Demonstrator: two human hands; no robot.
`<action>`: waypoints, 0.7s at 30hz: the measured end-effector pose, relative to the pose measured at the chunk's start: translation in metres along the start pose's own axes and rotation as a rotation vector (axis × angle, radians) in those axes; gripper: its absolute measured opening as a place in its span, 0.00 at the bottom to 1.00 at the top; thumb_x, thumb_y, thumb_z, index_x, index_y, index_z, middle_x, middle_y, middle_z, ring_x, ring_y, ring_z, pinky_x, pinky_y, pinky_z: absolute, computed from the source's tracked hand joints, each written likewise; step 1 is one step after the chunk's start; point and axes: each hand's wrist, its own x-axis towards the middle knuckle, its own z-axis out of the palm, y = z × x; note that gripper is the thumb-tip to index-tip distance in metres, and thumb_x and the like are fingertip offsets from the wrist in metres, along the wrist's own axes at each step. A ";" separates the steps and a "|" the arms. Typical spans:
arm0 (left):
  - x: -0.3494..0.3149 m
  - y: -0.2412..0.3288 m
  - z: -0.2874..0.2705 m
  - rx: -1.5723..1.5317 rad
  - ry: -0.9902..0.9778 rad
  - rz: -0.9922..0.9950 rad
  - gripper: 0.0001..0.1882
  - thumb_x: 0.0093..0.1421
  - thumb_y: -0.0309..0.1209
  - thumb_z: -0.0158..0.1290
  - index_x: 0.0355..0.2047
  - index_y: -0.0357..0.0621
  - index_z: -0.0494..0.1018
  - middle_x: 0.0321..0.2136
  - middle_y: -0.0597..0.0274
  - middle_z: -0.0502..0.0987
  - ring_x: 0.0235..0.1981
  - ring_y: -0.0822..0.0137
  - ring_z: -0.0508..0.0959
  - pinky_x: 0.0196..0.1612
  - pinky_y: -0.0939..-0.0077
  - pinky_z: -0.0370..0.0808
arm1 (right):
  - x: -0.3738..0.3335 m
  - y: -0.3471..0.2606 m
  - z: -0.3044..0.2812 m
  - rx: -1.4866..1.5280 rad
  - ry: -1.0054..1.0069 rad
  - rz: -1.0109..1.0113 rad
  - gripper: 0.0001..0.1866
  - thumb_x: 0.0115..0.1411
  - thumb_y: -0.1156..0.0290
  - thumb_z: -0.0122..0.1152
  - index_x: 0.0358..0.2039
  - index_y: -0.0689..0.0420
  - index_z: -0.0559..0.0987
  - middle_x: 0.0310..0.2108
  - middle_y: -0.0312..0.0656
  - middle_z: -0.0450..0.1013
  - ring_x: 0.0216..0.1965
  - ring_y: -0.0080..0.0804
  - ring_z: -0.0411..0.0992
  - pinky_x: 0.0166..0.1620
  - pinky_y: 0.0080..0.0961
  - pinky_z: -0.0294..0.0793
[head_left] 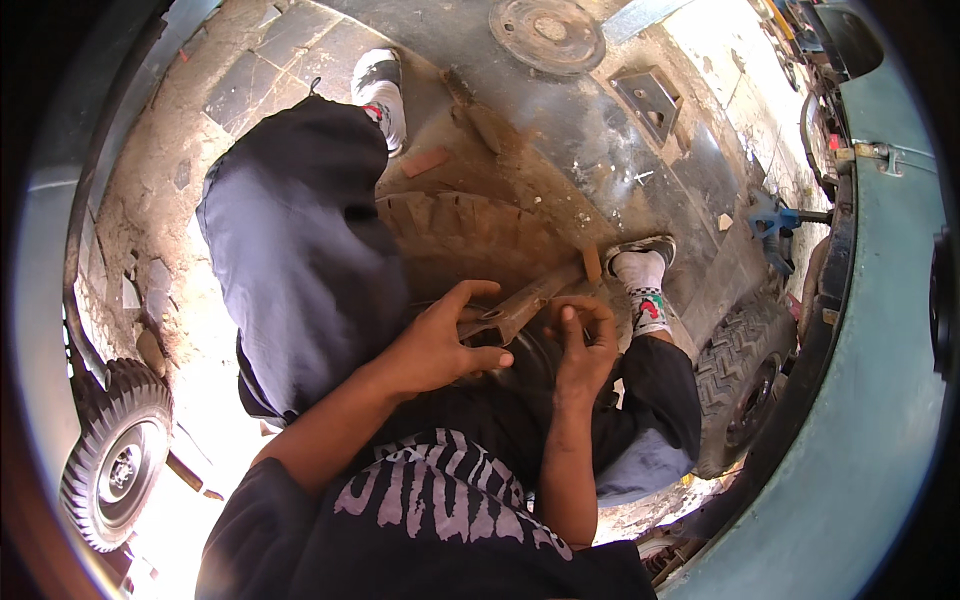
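Between my legs a rusty hollow metal bar [525, 305] with an open squared end slants over a large dusty tyre [455, 225] on the floor. My left hand [440, 345] is at the bar's near end, thumb and forefinger spread apart and nothing visible between them. On the bar's other side, my right hand [585, 345] has its fingers curled in toward the thumb, as in a pinch. Whatever may be between those fingertips is too small to make out. A small reddish-brown block [592, 264] is by the bar's far end, near my right shoe [645, 250].
A rusty round wheel disc [548, 32] and a metal plate with a triangular opening [650, 103] lie ahead. Blue jack-like tool [775, 228] and a treaded wheel [745, 385] are at right, beside a pale green vehicle panel [870, 420]. Another wheel [120, 470] stands at left.
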 end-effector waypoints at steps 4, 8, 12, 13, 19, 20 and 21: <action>0.006 0.003 0.005 -0.074 -0.132 -0.216 0.45 0.63 0.39 0.69 0.73 0.34 0.59 0.47 0.49 0.81 0.37 0.69 0.81 0.39 0.74 0.79 | -0.009 0.002 -0.001 0.027 -0.026 0.018 0.11 0.64 0.78 0.73 0.45 0.59 0.80 0.40 0.40 0.83 0.41 0.25 0.81 0.44 0.24 0.83; 0.013 -0.012 0.012 0.061 -0.064 -0.211 0.38 0.68 0.47 0.63 0.67 0.32 0.68 0.39 0.55 0.82 0.36 0.69 0.81 0.41 0.74 0.78 | -0.005 0.017 0.001 -0.095 0.010 -0.054 0.16 0.60 0.79 0.77 0.46 0.60 0.81 0.39 0.40 0.84 0.41 0.27 0.82 0.49 0.24 0.80; 0.016 -0.031 0.019 0.223 0.001 -0.083 0.27 0.68 0.47 0.59 0.57 0.37 0.79 0.32 0.60 0.83 0.33 0.70 0.82 0.38 0.72 0.77 | -0.007 -0.009 0.004 -0.360 0.003 -0.054 0.16 0.58 0.76 0.79 0.45 0.61 0.83 0.37 0.43 0.86 0.41 0.25 0.83 0.47 0.24 0.80; 0.016 -0.032 0.020 0.243 0.026 -0.061 0.24 0.68 0.46 0.59 0.53 0.39 0.82 0.30 0.61 0.83 0.32 0.70 0.83 0.36 0.71 0.78 | -0.006 -0.008 0.004 -0.379 0.008 -0.061 0.15 0.58 0.76 0.79 0.44 0.61 0.84 0.37 0.44 0.86 0.40 0.26 0.83 0.47 0.24 0.80; 0.011 -0.018 0.021 0.222 0.032 -0.153 0.24 0.66 0.47 0.59 0.53 0.42 0.82 0.29 0.60 0.83 0.31 0.69 0.83 0.37 0.70 0.77 | 0.000 -0.016 0.013 -0.384 0.013 -0.057 0.14 0.57 0.76 0.79 0.42 0.61 0.84 0.37 0.45 0.86 0.40 0.27 0.84 0.47 0.25 0.81; 0.012 -0.023 0.021 0.219 0.051 -0.114 0.24 0.66 0.47 0.59 0.53 0.42 0.82 0.29 0.60 0.83 0.30 0.69 0.83 0.37 0.70 0.77 | -0.002 -0.017 0.015 -0.404 0.024 -0.064 0.13 0.57 0.76 0.79 0.42 0.61 0.84 0.36 0.45 0.86 0.40 0.27 0.84 0.46 0.25 0.81; 0.014 -0.029 0.022 0.215 0.071 -0.077 0.24 0.66 0.47 0.59 0.53 0.42 0.82 0.29 0.60 0.83 0.30 0.69 0.83 0.37 0.70 0.77 | -0.004 -0.017 0.013 -0.410 0.021 -0.060 0.13 0.58 0.76 0.79 0.42 0.61 0.84 0.37 0.45 0.86 0.40 0.27 0.84 0.46 0.25 0.81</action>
